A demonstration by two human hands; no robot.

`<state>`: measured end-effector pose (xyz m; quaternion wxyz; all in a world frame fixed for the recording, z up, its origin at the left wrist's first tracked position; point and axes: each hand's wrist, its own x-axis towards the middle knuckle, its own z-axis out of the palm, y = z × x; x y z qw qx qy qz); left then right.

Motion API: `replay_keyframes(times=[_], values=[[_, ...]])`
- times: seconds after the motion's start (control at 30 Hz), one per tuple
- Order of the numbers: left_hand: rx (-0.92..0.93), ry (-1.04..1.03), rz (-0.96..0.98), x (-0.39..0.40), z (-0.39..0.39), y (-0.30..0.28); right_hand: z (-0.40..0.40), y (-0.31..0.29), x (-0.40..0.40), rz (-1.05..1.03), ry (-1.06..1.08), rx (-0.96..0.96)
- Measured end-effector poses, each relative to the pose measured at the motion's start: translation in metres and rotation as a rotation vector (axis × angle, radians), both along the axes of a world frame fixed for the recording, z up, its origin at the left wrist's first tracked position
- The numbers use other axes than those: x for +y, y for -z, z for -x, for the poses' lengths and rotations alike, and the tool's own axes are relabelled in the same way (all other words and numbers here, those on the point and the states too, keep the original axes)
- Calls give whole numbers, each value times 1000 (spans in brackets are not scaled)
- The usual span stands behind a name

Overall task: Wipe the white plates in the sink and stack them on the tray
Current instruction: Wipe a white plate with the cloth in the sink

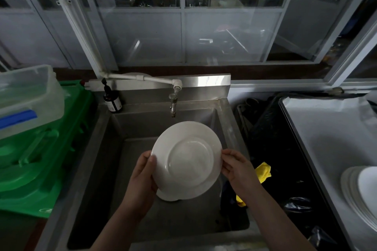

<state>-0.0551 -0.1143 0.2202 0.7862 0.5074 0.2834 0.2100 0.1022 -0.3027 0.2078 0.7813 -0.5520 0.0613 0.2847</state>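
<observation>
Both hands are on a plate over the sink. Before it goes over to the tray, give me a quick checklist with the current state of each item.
1. Grip: left hand and right hand each hold the white plate by opposite rims: ok.
2. Plate wiped: surface looks clean, but wetness is unreadable: cannot tell.
3. Cloth in hand: yellow cloth lies on the sink's right edge, not held: not ok if more wiping is needed.
4. Tap off: no stream visible: ok.
5. Landing spot: stacked plates already sit on the tray at right, partly cut off by the frame: cannot tell.
6. Sink emptied: another plate's edge shows beneath: not ok.
</observation>
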Motion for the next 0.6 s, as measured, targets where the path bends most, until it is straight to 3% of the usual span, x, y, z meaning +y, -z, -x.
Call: replay_keyframes(times=[0.13,0.23,0.33,0.5,0.6], values=[[13,-6,-35,2,-2,1,-4,5,-7,45,-31,-17],[47,-20,-77,2,-2,3,-12,27,-15,291,-33,-79],[71,-42,-115,1,-3,3,-16,54,-32,743,-266,-411],[86,-65,-137,2,-2,7,-14,85,-58,1259,-900,-1187],[96,-66,-126,2,-2,7,-14,110,-63,1502,-1208,-1450]])
